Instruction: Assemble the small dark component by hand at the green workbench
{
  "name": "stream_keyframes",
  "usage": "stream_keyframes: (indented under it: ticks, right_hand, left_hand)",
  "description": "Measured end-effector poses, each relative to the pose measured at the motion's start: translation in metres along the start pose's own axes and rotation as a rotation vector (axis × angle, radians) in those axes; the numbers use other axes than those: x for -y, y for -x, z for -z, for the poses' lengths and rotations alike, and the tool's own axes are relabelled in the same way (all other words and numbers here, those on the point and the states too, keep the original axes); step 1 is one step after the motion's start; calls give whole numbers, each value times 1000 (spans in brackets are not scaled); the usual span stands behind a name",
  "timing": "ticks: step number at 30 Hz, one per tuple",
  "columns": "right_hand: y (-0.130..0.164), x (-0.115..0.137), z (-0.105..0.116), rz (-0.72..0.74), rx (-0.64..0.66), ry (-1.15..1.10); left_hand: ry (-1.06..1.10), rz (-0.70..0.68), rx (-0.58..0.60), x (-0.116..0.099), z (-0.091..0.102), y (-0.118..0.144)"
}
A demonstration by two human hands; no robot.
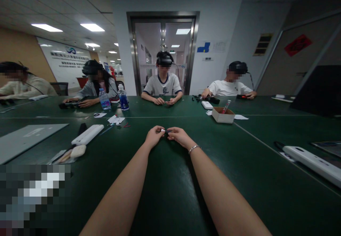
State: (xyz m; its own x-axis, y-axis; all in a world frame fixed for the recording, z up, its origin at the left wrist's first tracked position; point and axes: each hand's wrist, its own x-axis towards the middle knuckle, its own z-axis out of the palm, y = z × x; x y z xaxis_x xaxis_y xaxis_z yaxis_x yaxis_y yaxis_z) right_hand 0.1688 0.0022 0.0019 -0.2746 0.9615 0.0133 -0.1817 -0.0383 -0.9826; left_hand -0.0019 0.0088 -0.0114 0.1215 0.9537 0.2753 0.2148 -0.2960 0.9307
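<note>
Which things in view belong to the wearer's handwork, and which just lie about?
In hand:
- small item, too small to identify, between left hand and right hand

Apparently lying about:
- open box
- blue-labelled bottle
- grey slab

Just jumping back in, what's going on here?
The left hand and right hand meet over the green table, fingertips together on a small dark-and-white item, too small to identify. Ahead to the right stands an open box; ahead to the left are two plastic bottles. Across the table, a person in a headset also has both hands together.
</note>
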Motion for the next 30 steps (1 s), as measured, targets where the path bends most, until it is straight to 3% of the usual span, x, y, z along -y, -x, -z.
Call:
stream_keyframes:
  ticks: [21,30]
  right_hand:
    - [7,9,-5,-16,-62,-102]
    - [5,6,-3,-8,-37,-103]
  left_hand:
    - [36,-93,-24,-3,-1,0]
    - [-6,-39,-34,-3,-1,-1]
